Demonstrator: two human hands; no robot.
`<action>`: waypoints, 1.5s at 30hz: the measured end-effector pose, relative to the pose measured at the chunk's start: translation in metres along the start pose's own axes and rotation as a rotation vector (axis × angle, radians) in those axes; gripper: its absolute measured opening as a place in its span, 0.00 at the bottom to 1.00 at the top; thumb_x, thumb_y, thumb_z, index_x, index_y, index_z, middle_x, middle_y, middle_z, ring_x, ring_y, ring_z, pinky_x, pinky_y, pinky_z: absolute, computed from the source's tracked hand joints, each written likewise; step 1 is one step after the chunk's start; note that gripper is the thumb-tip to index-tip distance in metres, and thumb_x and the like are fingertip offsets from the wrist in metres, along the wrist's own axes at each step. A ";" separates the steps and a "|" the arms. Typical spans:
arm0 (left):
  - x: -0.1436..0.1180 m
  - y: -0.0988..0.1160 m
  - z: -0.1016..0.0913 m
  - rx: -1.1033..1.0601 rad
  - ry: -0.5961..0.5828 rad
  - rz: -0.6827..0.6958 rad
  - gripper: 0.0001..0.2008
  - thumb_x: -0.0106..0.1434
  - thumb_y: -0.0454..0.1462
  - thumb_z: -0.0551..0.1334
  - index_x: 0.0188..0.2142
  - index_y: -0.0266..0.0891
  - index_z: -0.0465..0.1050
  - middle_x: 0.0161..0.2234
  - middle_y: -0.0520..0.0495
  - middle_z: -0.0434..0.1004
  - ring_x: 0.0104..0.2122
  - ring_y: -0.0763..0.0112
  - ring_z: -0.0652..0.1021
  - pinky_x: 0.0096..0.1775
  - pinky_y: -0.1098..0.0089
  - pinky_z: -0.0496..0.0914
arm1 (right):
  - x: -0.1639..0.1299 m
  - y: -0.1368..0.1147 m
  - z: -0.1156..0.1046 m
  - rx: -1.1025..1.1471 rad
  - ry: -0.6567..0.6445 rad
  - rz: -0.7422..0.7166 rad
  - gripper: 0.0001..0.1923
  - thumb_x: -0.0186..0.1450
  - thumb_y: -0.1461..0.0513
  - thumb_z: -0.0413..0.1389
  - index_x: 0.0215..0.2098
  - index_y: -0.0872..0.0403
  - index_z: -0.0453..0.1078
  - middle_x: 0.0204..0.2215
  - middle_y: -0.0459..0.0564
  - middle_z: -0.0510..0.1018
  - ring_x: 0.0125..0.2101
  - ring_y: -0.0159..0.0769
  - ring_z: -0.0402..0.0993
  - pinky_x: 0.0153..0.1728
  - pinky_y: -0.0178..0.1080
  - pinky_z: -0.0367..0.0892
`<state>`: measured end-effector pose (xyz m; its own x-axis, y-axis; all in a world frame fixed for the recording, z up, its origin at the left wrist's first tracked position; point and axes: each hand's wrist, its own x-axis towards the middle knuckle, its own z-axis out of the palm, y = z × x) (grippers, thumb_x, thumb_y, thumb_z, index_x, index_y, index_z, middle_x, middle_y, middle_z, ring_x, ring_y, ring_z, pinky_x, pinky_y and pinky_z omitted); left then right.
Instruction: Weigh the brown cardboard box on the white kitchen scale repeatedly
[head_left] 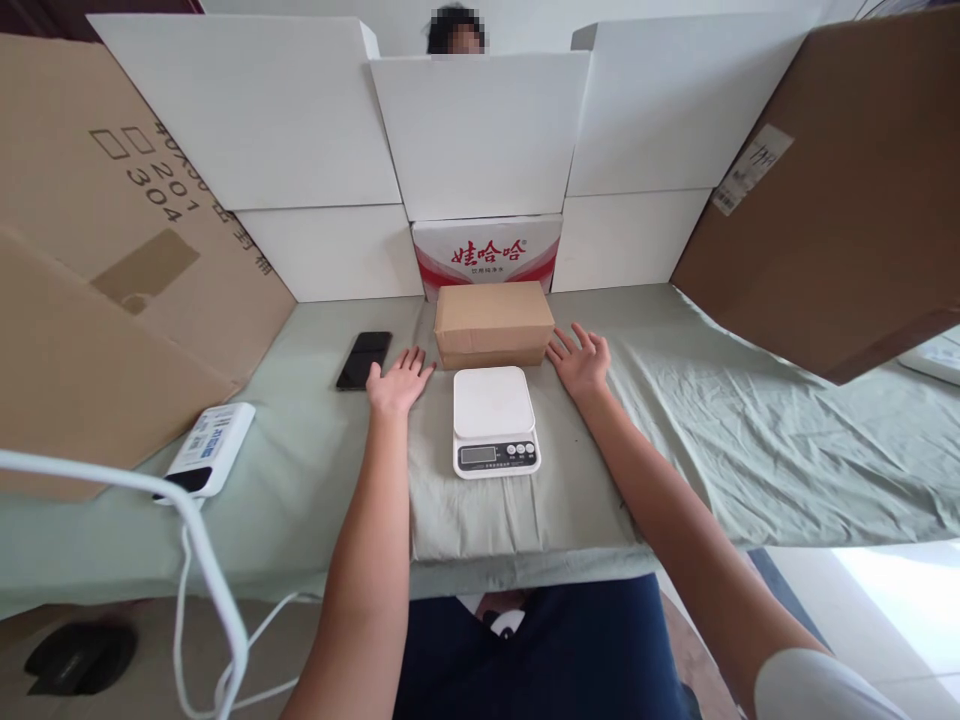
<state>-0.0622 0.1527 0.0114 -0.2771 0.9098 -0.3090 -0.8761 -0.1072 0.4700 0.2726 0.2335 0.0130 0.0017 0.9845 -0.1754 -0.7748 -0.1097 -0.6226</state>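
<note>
A white kitchen scale sits on the green cloth between my arms, its display and buttons facing me. Right behind it stands a closed brown cardboard box. Palm up with fingers spread, my left hand rests on the cloth to the left of the scale and holds nothing. My right hand is also open, palm up and empty, close beside the box's right end; whether its fingertips touch the box I cannot tell. A black smartphone lies just left of my left hand.
White boxes form a wall at the back, above a red-and-white carton. Large brown cartons flank both sides. A white power strip lies at left, near a white curved tube. Behind the wall is a person.
</note>
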 end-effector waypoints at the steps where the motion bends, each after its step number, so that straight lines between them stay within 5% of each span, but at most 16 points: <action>1: 0.000 0.000 0.000 0.000 0.000 0.002 0.35 0.76 0.53 0.38 0.71 0.38 0.62 0.73 0.33 0.63 0.73 0.57 0.64 0.69 0.46 0.62 | -0.001 -0.004 0.000 0.056 0.027 0.022 0.24 0.64 0.52 0.52 0.57 0.48 0.68 0.56 0.58 0.78 0.53 0.47 0.82 0.48 0.49 0.82; 7: 0.002 0.000 -0.002 -0.005 -0.006 0.004 0.35 0.76 0.53 0.38 0.72 0.37 0.60 0.73 0.33 0.62 0.73 0.57 0.64 0.70 0.46 0.60 | -0.006 -0.013 -0.002 0.236 0.064 0.079 0.32 0.65 0.50 0.51 0.66 0.46 0.61 0.64 0.60 0.74 0.62 0.51 0.77 0.53 0.58 0.80; 18: 0.001 0.000 -0.002 0.008 -0.005 0.006 0.34 0.76 0.53 0.39 0.74 0.43 0.57 0.72 0.32 0.64 0.71 0.56 0.68 0.66 0.46 0.66 | -0.005 -0.012 -0.004 0.232 0.032 0.081 0.32 0.66 0.50 0.50 0.67 0.47 0.60 0.63 0.60 0.76 0.60 0.48 0.78 0.55 0.56 0.78; 23: -0.001 0.000 0.000 0.001 -0.024 0.018 0.34 0.76 0.53 0.39 0.74 0.42 0.56 0.70 0.31 0.67 0.67 0.57 0.73 0.65 0.49 0.68 | -0.002 -0.010 -0.006 0.185 0.033 0.070 0.25 0.64 0.48 0.50 0.57 0.46 0.67 0.53 0.56 0.82 0.53 0.46 0.82 0.50 0.52 0.80; 26: -0.002 0.000 0.001 -0.038 -0.030 0.030 0.32 0.77 0.51 0.39 0.73 0.45 0.59 0.68 0.33 0.71 0.63 0.59 0.77 0.63 0.50 0.70 | 0.000 -0.010 -0.008 0.166 0.038 0.066 0.18 0.64 0.47 0.50 0.47 0.45 0.70 0.38 0.50 0.81 0.40 0.41 0.83 0.41 0.47 0.81; 29: -0.003 0.000 0.003 -0.074 -0.012 0.034 0.30 0.77 0.51 0.40 0.68 0.43 0.64 0.61 0.33 0.76 0.56 0.61 0.82 0.59 0.52 0.73 | 0.001 -0.010 -0.009 0.132 -0.013 0.039 0.14 0.64 0.46 0.52 0.34 0.46 0.66 0.22 0.43 0.68 0.24 0.36 0.72 0.28 0.41 0.76; 33: -0.003 0.000 0.005 -0.081 0.016 0.006 0.28 0.77 0.53 0.43 0.56 0.39 0.72 0.44 0.37 0.80 0.42 0.61 0.83 0.50 0.56 0.78 | -0.002 -0.011 -0.008 0.150 -0.078 0.007 0.22 0.65 0.51 0.54 0.22 0.49 0.49 0.15 0.39 0.53 0.16 0.30 0.53 0.17 0.34 0.62; 38: -0.006 0.002 0.008 -0.093 -0.034 -0.029 0.25 0.78 0.51 0.45 0.35 0.40 0.71 0.27 0.48 0.70 0.26 0.72 0.76 0.32 0.71 0.74 | -0.005 -0.013 -0.006 0.137 -0.076 0.032 0.28 0.68 0.55 0.54 0.22 0.49 0.38 0.12 0.36 0.44 0.13 0.29 0.43 0.13 0.35 0.53; 42: -0.008 0.004 0.008 -0.035 -0.132 0.030 0.25 0.79 0.41 0.47 0.22 0.42 0.52 0.17 0.56 0.51 0.14 0.79 0.58 0.19 0.74 0.57 | -0.004 -0.012 -0.004 0.078 -0.068 0.039 0.32 0.68 0.57 0.57 0.23 0.50 0.35 0.12 0.35 0.42 0.12 0.27 0.41 0.12 0.34 0.50; 45: -0.006 0.004 0.006 0.038 -0.089 0.101 0.26 0.78 0.36 0.46 0.21 0.42 0.42 0.15 0.57 0.43 0.13 0.78 0.51 0.16 0.72 0.49 | -0.003 -0.010 -0.002 0.054 -0.049 0.036 0.33 0.69 0.58 0.58 0.24 0.50 0.34 0.11 0.34 0.42 0.11 0.25 0.40 0.11 0.32 0.48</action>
<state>-0.0615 0.1491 0.0204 -0.3254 0.9274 -0.1845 -0.8294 -0.1862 0.5267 0.2815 0.2311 0.0178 -0.0569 0.9858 -0.1581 -0.8067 -0.1387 -0.5744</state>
